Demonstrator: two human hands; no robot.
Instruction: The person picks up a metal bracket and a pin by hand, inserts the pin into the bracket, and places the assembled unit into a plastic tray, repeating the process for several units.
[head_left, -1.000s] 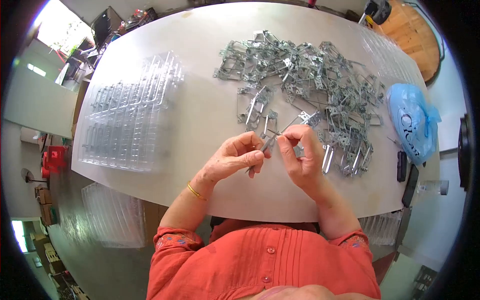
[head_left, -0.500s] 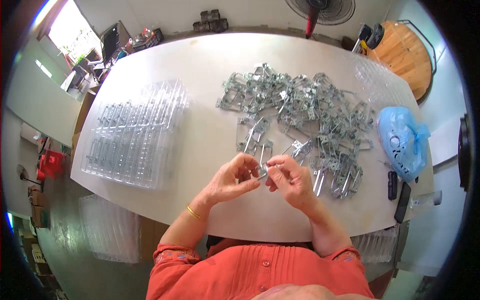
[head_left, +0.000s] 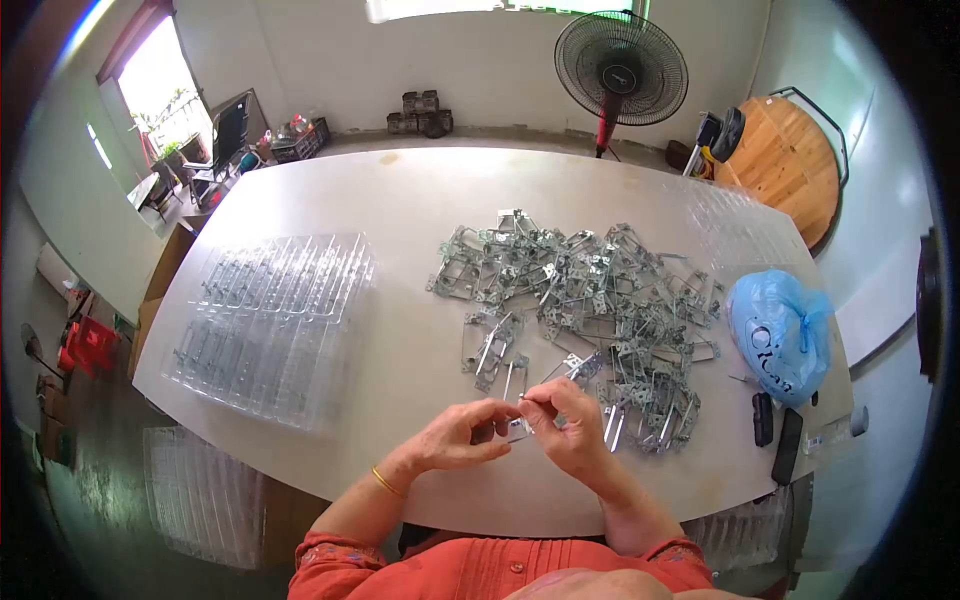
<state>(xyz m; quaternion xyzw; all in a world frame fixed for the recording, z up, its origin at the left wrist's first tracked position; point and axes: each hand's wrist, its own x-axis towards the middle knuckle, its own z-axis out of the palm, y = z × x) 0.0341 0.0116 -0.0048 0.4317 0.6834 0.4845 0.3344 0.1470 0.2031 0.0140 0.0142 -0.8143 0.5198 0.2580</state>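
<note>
Between my hands, near the table's front, is a small shiny metal bracket (head_left: 517, 431), partly covered by my fingers. My right hand (head_left: 568, 428) pinches it between thumb and fingertips. From the other side my left hand (head_left: 460, 436) has its fingers curled around the piece, with the thumb below; the exact contact is hard to make out. Just beyond my fingertips lie a few loose metal brackets (head_left: 490, 342). Behind and right of them spreads a large tangled pile of similar brackets with wire loops (head_left: 625, 290).
Clear plastic trays (head_left: 270, 330) holding rows of metal parts stand stacked on the left of the table (head_left: 400, 350). To the right are a blue plastic bag (head_left: 780, 335) and black objects (head_left: 788, 445). More clear trays (head_left: 745, 225) lie at the far right. A fan (head_left: 620, 75) stands behind.
The head view has tilted up, so the table appears lower and more of the back wall shows. My right fingers have closed higher over the bracket; both hands stay close together.
</note>
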